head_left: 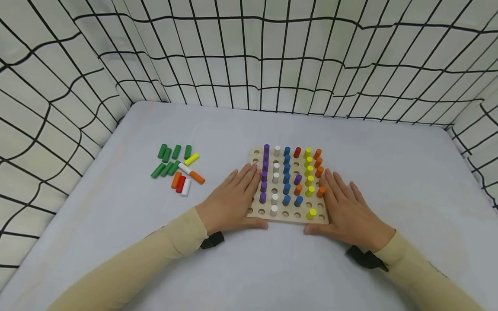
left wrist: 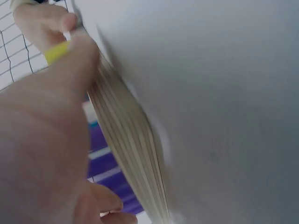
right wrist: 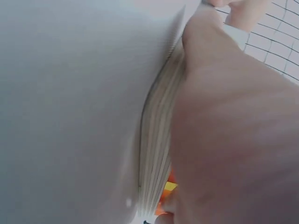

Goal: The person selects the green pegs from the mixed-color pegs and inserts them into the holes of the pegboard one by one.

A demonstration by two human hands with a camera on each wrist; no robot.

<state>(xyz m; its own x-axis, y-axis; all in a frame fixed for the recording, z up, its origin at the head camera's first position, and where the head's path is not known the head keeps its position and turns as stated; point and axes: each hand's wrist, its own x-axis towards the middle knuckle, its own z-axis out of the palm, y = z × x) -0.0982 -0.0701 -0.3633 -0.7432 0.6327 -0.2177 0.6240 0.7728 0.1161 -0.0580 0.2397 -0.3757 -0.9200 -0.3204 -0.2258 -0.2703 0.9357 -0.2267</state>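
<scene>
A wooden pegboard [head_left: 279,214] lies flat on the table, with coloured pegs upright in many of its holes. Along its left edge rests my left hand [head_left: 232,198], fingers straight and thumb by the front edge. My right hand [head_left: 348,209] lies against the right edge in much the same way. Between them stand columns of purple pegs [head_left: 264,176], white pegs [head_left: 275,177], blue pegs [head_left: 286,178], yellow pegs [head_left: 309,171] and orange pegs [head_left: 319,172], plus one column of mixed colours. Both wrist views show the board's layered side [left wrist: 133,140] close up beside the hand.
Loose green pegs [head_left: 167,154] lie on the white table [head_left: 218,129] left of the board. Near them are a yellow peg [head_left: 191,159], a red peg [head_left: 180,184], and a few orange and white ones. Black netting [head_left: 253,56] rises around the table's far and side edges.
</scene>
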